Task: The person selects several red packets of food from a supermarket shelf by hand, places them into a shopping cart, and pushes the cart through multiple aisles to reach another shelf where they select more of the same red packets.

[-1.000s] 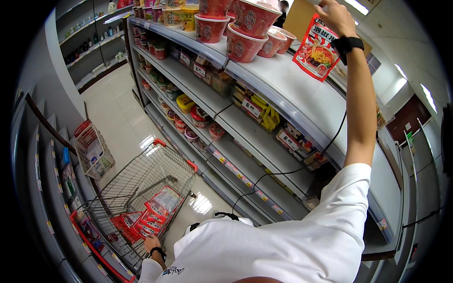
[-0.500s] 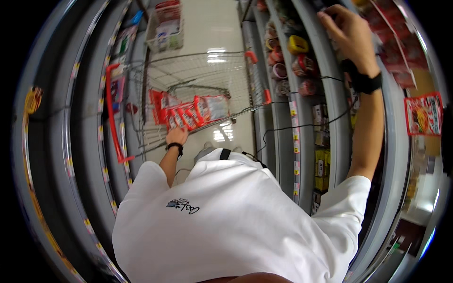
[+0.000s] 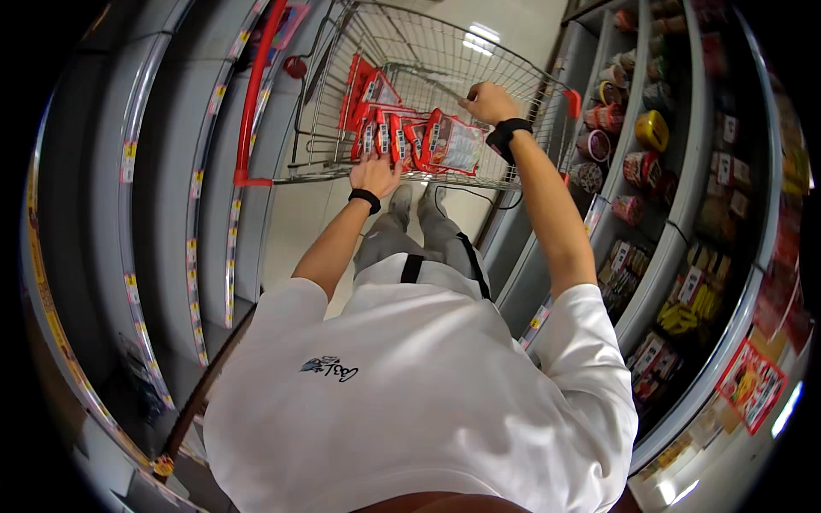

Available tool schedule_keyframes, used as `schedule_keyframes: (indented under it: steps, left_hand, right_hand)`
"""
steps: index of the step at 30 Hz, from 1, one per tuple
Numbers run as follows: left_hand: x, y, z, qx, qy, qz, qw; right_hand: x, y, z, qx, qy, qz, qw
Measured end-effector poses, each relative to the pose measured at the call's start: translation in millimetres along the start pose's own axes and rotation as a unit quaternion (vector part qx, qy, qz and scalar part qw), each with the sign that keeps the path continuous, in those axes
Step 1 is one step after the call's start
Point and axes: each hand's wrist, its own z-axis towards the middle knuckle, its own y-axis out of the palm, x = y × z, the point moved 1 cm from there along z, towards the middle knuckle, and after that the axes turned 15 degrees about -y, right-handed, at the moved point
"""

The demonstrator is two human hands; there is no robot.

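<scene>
Shelves point(image 3: 171, 137) flank cart point(image 3: 253, 103); red packets point(image 3: 453, 143) inside, near hands point(image 3: 374, 176).

Access from above is afforded through the open top of the silver wire-mesh shopping cart point(image 3: 436, 36); below, reach is limited by glossy red rectangular packets point(image 3: 451, 144), and sideways by wire walls point(image 3: 540, 111).

One cart point(image 3: 255, 90), two wristbands point(image 3: 365, 198)
</scene>
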Motion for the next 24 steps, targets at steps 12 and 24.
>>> schedule_keyframes:
  steps: [12, 24]
  left_hand:
    - [1.9, 1.4, -1.0, -0.017, -0.034, 0.042, 0.998]
    - [7.2, 0.2, -0.9, -0.026, -0.023, 0.047, 0.998]
  right_hand:
    - [42.1, 230.3, 81.9, -0.099, 0.135, 0.067, 0.984]
    - [29.5, 214.3, 72.5, -0.104, 0.221, 0.072, 0.967]
